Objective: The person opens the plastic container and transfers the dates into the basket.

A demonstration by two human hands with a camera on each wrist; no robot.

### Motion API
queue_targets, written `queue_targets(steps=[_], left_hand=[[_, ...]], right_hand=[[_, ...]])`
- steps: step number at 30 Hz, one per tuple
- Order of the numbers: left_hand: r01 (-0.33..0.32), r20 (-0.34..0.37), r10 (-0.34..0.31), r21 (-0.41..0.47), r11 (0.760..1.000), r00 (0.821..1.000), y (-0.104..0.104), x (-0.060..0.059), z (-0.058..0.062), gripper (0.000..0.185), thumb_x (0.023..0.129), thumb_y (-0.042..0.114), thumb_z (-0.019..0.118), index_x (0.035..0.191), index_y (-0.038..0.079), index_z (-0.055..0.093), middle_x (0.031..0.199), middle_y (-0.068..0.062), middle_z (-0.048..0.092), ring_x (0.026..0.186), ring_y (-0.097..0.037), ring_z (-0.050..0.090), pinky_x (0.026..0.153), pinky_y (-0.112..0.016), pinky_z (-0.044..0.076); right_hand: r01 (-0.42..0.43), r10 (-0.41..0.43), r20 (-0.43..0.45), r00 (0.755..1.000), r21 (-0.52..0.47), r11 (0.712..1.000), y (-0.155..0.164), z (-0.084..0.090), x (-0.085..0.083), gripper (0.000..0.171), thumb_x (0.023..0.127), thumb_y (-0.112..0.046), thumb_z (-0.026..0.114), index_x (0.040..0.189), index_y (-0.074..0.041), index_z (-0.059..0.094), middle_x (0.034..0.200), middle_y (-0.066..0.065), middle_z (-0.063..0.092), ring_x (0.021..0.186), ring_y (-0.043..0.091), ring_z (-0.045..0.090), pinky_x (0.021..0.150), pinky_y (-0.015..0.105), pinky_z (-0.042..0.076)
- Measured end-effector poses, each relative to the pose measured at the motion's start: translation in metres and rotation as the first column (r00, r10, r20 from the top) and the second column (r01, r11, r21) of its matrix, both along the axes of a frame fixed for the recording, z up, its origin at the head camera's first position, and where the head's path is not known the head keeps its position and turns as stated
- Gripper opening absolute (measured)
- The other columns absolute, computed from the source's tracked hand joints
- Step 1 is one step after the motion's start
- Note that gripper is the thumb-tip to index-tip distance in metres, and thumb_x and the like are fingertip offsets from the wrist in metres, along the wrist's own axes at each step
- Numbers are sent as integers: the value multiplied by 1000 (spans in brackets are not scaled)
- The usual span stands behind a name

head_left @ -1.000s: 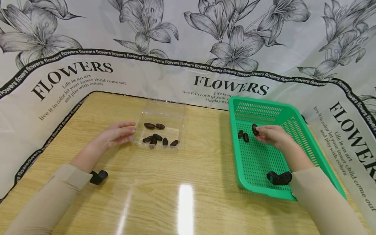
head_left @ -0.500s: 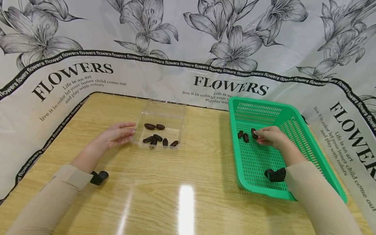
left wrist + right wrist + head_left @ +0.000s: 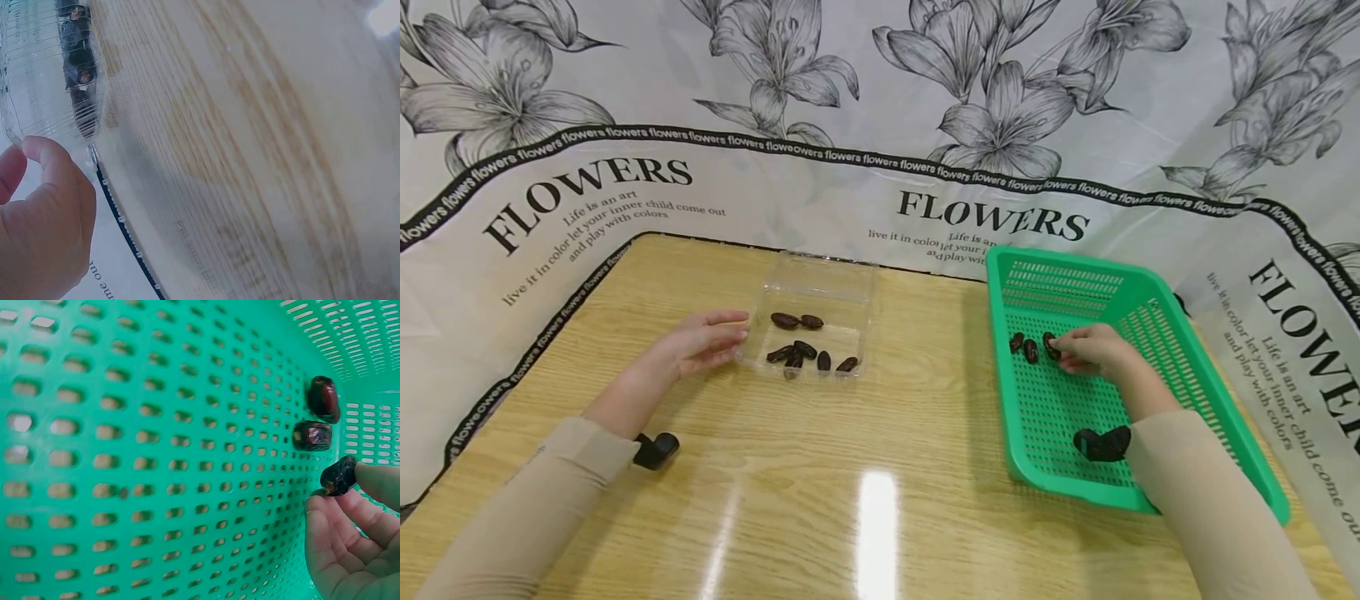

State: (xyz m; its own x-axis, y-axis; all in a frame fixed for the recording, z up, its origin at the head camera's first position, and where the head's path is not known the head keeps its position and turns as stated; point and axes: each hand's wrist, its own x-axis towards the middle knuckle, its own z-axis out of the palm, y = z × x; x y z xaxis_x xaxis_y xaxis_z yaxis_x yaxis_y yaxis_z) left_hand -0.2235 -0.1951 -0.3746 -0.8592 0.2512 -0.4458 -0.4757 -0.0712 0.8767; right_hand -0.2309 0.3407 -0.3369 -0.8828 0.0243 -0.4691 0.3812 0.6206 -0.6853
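1. Head view shows your right hand (image 3: 1093, 350) low inside the green basket (image 3: 1180, 333), fingers curled, pinching one dark date (image 3: 1049, 345) between thumb and fingertips.
2. Right wrist view confirms that grip: the date (image 3: 338, 476) sits between your thumb tip and forefinger, at the basket's perforated floor; whether it rests on the floor is hard to tell from this angle.
3. Your left hand (image 3: 703, 340) lies relaxed, fingers nearly straight, its fingertips against the left wall of the clear plastic box (image 3: 820, 279). From the left wrist view, a fingertip (image 3: 47, 153) touches the box's ribbed corner.
4. The basket is rigid plastic, rectangular, with slotted walls and a floor of rows of small oblong holes (image 3: 156, 462).
5. The box is thin, transparent and shallow, standing on a glossy wood-grain table (image 3: 865, 467).
6. The pinched date is oval, dark brown and wrinkled with a slight sheen. Two more dates (image 3: 1024, 347) lie just beside it in the basket, toward the left wall.
7. Seven or so similar dates (image 3: 805, 350) lie loose in the clear box.
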Motion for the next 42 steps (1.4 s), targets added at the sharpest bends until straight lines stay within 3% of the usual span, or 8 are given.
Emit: queue_targets(steps=[11, 19, 23, 28, 33, 38, 42], left_hand=[[-15, 8, 15, 26, 1000, 1000, 2, 0, 2, 60, 93, 2, 55, 144, -3, 25, 90, 3, 63, 80, -6, 61, 68, -16, 51], [-13, 9, 13, 20, 1000, 1000, 3, -1, 1, 59, 93, 2, 54, 144, -3, 25, 91, 3, 62, 80, -6, 61, 67, -16, 51], [-11, 12, 11, 36, 999, 1000, 3, -2, -1, 59, 93, 2, 53, 145, -2, 24, 92, 2, 61, 80, -6, 60, 67, -16, 51], [-10, 14, 9, 39, 999, 1000, 2, -1, -1, 60, 93, 2, 54, 145, -2, 23, 91, 2, 61, 81, -6, 60, 68, -16, 51], [-9, 17, 8, 24, 1000, 1000, 2, 0, 0, 61, 93, 3, 55, 145, -2, 23, 92, 3, 60, 81, -5, 60, 69, -16, 51], [-15, 23, 14, 9, 1000, 1000, 2, 1, 1, 61, 93, 4, 55, 145, -1, 24, 93, 3, 60, 81, -5, 59, 68, -16, 51], [-14, 15, 14, 1, 1000, 1000, 2, 1, 0, 61, 93, 4, 55, 145, -2, 24, 93, 4, 60, 81, -5, 60, 69, -16, 51]], right_hand=[[30, -31, -22, 999, -37, 999, 2, 6, 0, 44, 97, -14, 48, 126, 18, 40, 79, 3, 59, 69, 9, 60, 69, 26, 55], [48, -57, -58, 997, -144, 988, -2, 30, -4, 60, 96, -23, 52, 138, 12, 29, 83, -7, 62, 76, 5, 61, 79, 25, 53], [70, -87, -52, 995, -266, 961, -10, 48, -8, 43, 93, -23, 58, 128, -2, 45, 80, -9, 64, 77, 5, 63, 79, 23, 53], [69, -90, -26, 996, -440, 895, -25, 65, -8, 3, 90, -18, 63, 93, -17, 65, 81, -3, 67, 78, 9, 65, 75, 24, 54], [35, -57, -24, 998, -541, 840, -45, 76, -8, 11, 91, -11, 61, 86, -17, 70, 83, 1, 67, 77, 12, 65, 73, 25, 54], [-11, -20, -49, 999, -558, 830, -69, 82, -11, 8, 89, -9, 63, 90, -13, 69, 86, 5, 67, 79, 15, 65, 74, 27, 55], [-43, 4, -76, 997, -524, 851, -90, 83, -14, 9, 90, -8, 62, 98, -9, 66, 86, 5, 67, 79, 15, 64, 77, 29, 54]])
